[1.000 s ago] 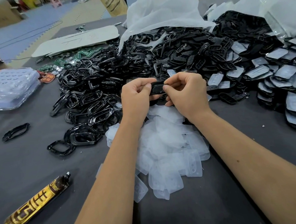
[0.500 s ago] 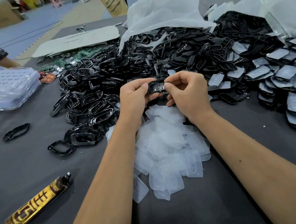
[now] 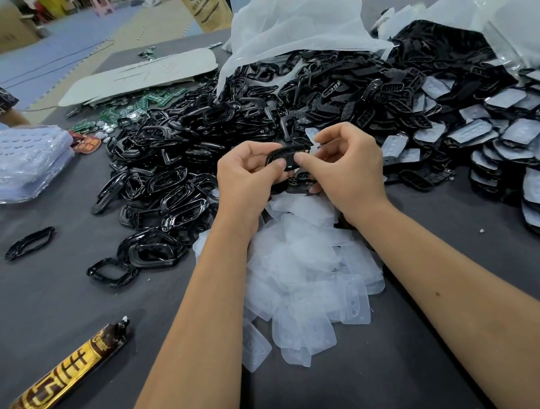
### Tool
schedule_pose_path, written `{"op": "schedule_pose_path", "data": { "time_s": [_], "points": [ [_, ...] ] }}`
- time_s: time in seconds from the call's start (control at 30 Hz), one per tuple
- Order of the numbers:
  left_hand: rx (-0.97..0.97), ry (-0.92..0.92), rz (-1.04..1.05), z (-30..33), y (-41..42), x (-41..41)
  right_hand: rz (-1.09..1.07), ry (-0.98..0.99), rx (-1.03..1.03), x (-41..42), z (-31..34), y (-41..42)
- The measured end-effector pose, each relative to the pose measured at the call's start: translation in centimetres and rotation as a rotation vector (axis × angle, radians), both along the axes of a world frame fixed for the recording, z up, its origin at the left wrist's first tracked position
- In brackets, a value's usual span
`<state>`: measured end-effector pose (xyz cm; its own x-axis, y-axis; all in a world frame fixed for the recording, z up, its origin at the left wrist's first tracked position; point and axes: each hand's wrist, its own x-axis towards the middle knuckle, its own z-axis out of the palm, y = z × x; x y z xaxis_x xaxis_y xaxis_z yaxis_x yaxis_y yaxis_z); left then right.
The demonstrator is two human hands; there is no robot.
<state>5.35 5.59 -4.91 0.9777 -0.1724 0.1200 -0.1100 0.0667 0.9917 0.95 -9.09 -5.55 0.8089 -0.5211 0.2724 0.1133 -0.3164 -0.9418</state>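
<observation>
Head view, one moment of hand assembly. Landmark: heap of clear pads (image 3: 301, 265), mid grey tabletop (image 3: 79, 310). L hand (image 3: 244, 174) & R hand (image 3: 348, 164) meet just above the heap's far edge, raised off the tabletop, w/ one black frame (image 3: 286, 159) btwn them. L grip: thumb & curled fingers pinch the frame's left end. R grip: thumb & forefinger pinch its right end, other fingers curled. A pale clear bit (image 3: 313, 144) shows by the R forefinger; can't tell if it is a pad. Both forearms pass over the heap. Left of & beyond the heap: big pile of black frames (image 3: 181, 165), reaching the heap's left edge. Further left of the heap: a loose frame (image 3: 29, 242) lying alone, then a wrapped stack of clear trays (image 3: 19, 159). Near-left of the heap, well apart: gold-and-brown tube (image 3: 61, 372), lying flat. Far-left beyond the heap: green circuit boards (image 3: 148, 101) & a cardboard sheet (image 3: 140, 74). Straight beyond the heap: white bag (image 3: 289, 23) draped over the black pile. Right of the heap: stacked black shells (image 3: 511, 136) w/ pale pads fitted.
</observation>
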Motion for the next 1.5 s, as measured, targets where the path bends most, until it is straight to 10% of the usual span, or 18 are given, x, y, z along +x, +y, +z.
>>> {"op": "schedule_pose_path", "data": {
  "time_s": [0.53, 0.97, 1.2, 1.5],
  "points": [
    [-0.146, 0.046, -0.042, 0.3, -0.1, -0.2, 0.281, -0.02, 0.372, -0.1, 0.6, -0.5],
    [-0.083, -0.118, 0.107, 0.2, -0.1, -0.2, 0.095, -0.024, -0.13, -0.1, 0.0, 0.0],
    [-0.261, -0.06, 0.351, 0.6, 0.8, 0.5, 0.449, 0.143, -0.576, -0.4, 0.4, 0.9],
    [-0.29, -0.034, 0.374, 0.6, 0.6, 0.6, 0.399, 0.125, -0.544, -0.4, 0.4, 1.0]
  ]
}}
